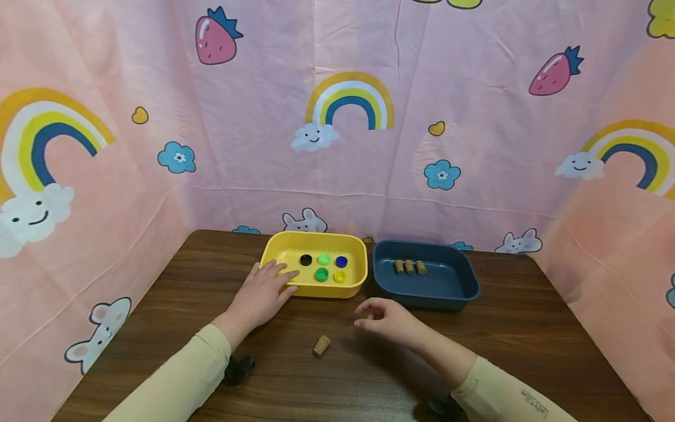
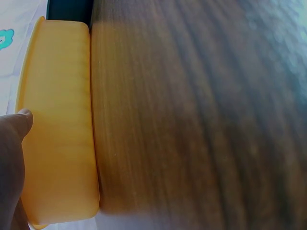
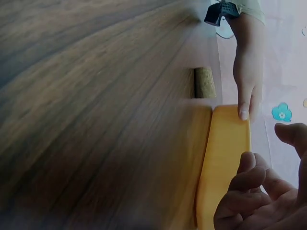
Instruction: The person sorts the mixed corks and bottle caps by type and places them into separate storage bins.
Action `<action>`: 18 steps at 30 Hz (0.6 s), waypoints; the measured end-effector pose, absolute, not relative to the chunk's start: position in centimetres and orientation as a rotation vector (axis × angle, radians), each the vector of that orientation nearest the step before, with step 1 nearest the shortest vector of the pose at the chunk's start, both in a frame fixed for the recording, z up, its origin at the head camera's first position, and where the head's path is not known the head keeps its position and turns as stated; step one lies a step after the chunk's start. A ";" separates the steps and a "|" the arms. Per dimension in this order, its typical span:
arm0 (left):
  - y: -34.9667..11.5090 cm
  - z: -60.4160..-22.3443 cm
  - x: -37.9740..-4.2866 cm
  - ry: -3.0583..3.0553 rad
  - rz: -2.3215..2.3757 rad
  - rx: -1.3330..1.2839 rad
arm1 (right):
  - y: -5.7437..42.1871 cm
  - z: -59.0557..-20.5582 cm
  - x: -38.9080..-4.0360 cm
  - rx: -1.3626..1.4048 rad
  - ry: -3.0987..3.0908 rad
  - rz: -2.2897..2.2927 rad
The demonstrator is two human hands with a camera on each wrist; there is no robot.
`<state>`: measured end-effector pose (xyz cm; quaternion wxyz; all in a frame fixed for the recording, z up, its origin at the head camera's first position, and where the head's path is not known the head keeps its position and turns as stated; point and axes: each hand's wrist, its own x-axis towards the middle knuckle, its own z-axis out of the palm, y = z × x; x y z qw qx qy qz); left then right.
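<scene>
My left hand [image 1: 262, 296] lies over the near left corner of a yellow tray [image 1: 360, 275], fingers spread above its inside. In the left wrist view the thumb [image 2: 25, 120] is at the tray's rim. Several round plastic caps sit in that tray, among them a black cap [image 1: 306, 259] and a dark blue cap [image 1: 341, 262]. Held over the table in front of both trays, my right hand [image 1: 390, 321] has loosely curled fingers with nothing between them. One cork [image 1: 321, 346] lies on the table between the hands, apart from both.
Right of the yellow tray stands a dark blue tray [image 1: 448, 298] with three corks [image 1: 408, 266] in a row inside. Both trays stand on a dark wooden table [image 1: 506, 334], near its back edge. A pink patterned cloth [image 1: 358, 170] hangs behind and along both sides.
</scene>
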<state>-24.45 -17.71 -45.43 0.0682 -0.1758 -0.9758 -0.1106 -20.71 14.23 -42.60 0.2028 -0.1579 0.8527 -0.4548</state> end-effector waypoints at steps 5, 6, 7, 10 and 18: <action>-17.7 -45.4 -24.5 -2.944 -0.331 -0.532 | 12.9 -42.9 -20.5 -0.554 2.444 -1.164; -17.7 -45.3 -24.5 -2.945 -0.329 -0.532 | 12.5 -42.9 -20.4 -0.574 2.451 -1.142; -17.7 -45.3 -24.5 -2.946 -0.330 -0.532 | 12.2 -43.0 -20.3 -0.594 2.465 -1.112; -17.6 -45.3 -24.5 -2.948 -0.325 -0.528 | 11.0 -43.0 -20.1 -0.633 2.513 -1.017; -17.7 -45.5 -24.5 -2.954 -0.320 -0.518 | 8.3 -43.4 -19.8 -0.665 2.614 -0.743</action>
